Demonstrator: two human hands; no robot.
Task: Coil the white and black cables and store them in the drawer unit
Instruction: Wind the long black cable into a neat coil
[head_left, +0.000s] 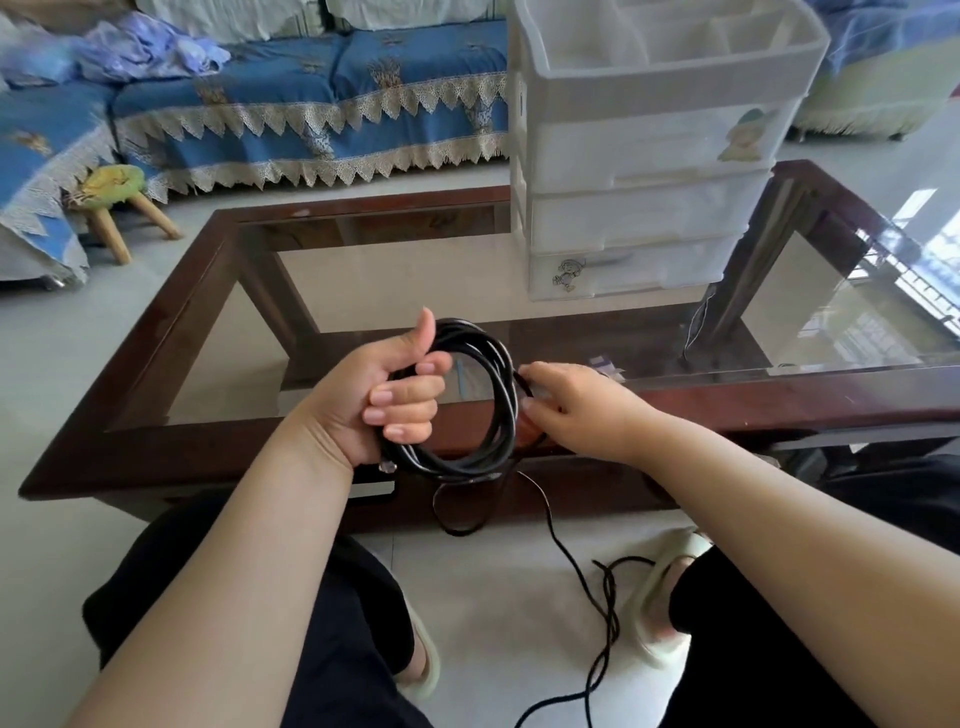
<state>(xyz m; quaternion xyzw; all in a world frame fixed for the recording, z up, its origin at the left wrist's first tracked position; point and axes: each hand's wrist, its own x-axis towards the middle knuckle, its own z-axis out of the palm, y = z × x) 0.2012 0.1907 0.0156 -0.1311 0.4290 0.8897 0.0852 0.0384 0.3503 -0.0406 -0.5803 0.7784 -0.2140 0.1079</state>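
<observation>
My left hand (387, 395) grips a coil of black cable (498, 415) with several loops, held upright over the near edge of the glass table. My right hand (576, 410) pinches the cable at the coil's right side. The loose tail of the black cable (602, 597) hangs from the coil and trails across the floor between my feet. The white plastic drawer unit (644, 171) stands on the far right of the table, its drawers closed and its top tray open. No white cable shows in view.
The glass-topped table has a dark wooden frame (171, 436). A blue-covered sofa (311, 104) runs along the back, with a small green stool (111, 202) at the left. My knees and slippers (660, 603) are below the table edge.
</observation>
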